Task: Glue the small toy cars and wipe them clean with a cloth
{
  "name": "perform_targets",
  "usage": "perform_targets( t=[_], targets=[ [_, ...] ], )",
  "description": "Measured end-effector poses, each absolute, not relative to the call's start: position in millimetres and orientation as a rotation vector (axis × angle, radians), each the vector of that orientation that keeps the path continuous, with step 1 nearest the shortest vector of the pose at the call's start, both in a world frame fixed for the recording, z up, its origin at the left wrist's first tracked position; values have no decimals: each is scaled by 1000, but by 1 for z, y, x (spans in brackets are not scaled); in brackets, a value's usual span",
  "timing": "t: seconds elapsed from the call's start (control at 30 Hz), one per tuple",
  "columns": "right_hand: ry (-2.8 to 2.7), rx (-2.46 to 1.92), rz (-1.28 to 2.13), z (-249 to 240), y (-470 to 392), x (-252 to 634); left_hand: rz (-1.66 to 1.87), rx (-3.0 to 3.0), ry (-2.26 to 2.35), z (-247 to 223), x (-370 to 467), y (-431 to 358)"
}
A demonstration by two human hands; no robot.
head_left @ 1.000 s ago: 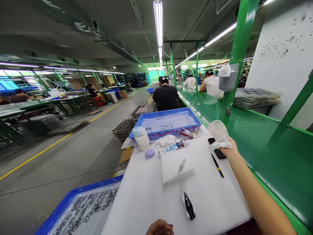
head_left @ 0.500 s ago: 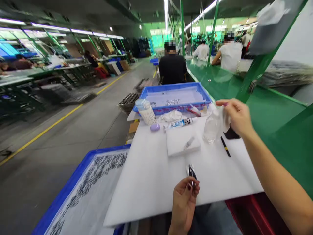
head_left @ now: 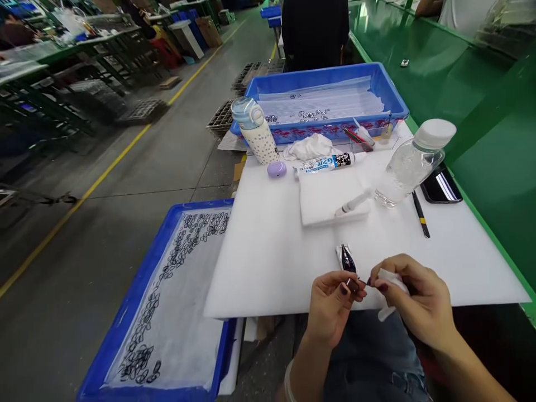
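Observation:
My left hand [head_left: 333, 307] is closed on a small dark piece at the front edge of the white foam board [head_left: 259, 251]. Just beyond its fingers lies a dark glossy tapered object on a clear wrapper [head_left: 347, 259]. Close on the right, my right hand [head_left: 412, 296] holds a crumpled white tissue [head_left: 393, 282], its fingertips almost meeting the left ones. A foam block [head_left: 326, 195] bears a clear syringe-like tube [head_left: 352, 205]. Behind it are a glue tube [head_left: 324, 163] and a white cloth [head_left: 312, 147].
A clear bottle [head_left: 408, 162], black tweezers [head_left: 421, 215] and phone [head_left: 441, 184] stand or lie right. Left are a dotted bottle [head_left: 260, 139] and purple case [head_left: 277, 170]. Blue trays [head_left: 318, 131] [head_left: 138, 268] hold small dark rings. A person in black [head_left: 315, 33] sits ahead.
My right hand has come down from beside the clear bottle to my left hand, now with the white tissue in it. The view has tilted downward.

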State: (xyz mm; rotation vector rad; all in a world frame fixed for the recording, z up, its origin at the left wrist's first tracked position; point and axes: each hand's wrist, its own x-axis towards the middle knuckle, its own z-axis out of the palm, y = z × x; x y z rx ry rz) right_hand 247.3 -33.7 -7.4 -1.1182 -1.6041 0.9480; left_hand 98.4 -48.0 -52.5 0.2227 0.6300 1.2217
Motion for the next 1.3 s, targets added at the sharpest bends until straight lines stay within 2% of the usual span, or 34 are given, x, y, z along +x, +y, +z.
perform_targets(
  t=[0.17, 0.27, 0.43, 0.6, 0.77, 0.9, 1.03, 1.13, 1.3],
  targets=[
    [-1973, -940, 278, -4, -33, 237, 1243, 233, 762, -50, 99, -49],
    [-2124, -890, 119, -1, -37, 239, 1282, 232, 818, -48, 101, -49],
    [-2119, -994, 190, 8, -36, 266, 1271, 278, 765, -47, 103, -50],
    [-1226, -1002, 636, -7, -23, 285, 1263, 508, 805, -47, 90, -52],
    [-960, -1269, 816, -20, -17, 295, 1342, 1347, 1295, -45, 68, -42],
    [-858, -1124, 994, -21, -19, 293, 1331, 2048, 1507, -48, 67, -32],
    [-1064, -1220, 1040, -25, -23, 277, 1305, 2231, 1441, -54, 72, -30],
    [-1473, -1432, 916, -28, -24, 262, 1263, 2255, 1425, -55, 72, -32],
    [-1939, -1452, 646, -35, -17, 249, 1225, 2223, 1425, -53, 70, -32]
  ],
)
